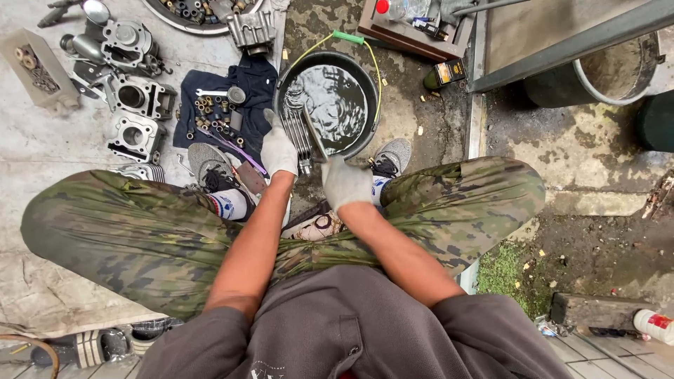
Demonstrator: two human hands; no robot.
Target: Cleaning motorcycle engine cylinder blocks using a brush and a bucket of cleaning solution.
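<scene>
Both gloved hands are seen at frame centre. A finned metal engine part [300,140] is gripped by the left hand [279,151], fingers closed on its left edge. A brush [314,135] is clasped in the right hand [345,184] against the part. Just above, a black basin [372,88] of dark liquid is found. Engine cylinders [137,116] are spread at upper left.

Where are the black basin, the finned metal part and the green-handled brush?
black basin [371,83]: head view, on its right rim.
finned metal part [300,137]: head view, on its fins.
green-handled brush [349,37]: head view, on its green handle.
</scene>
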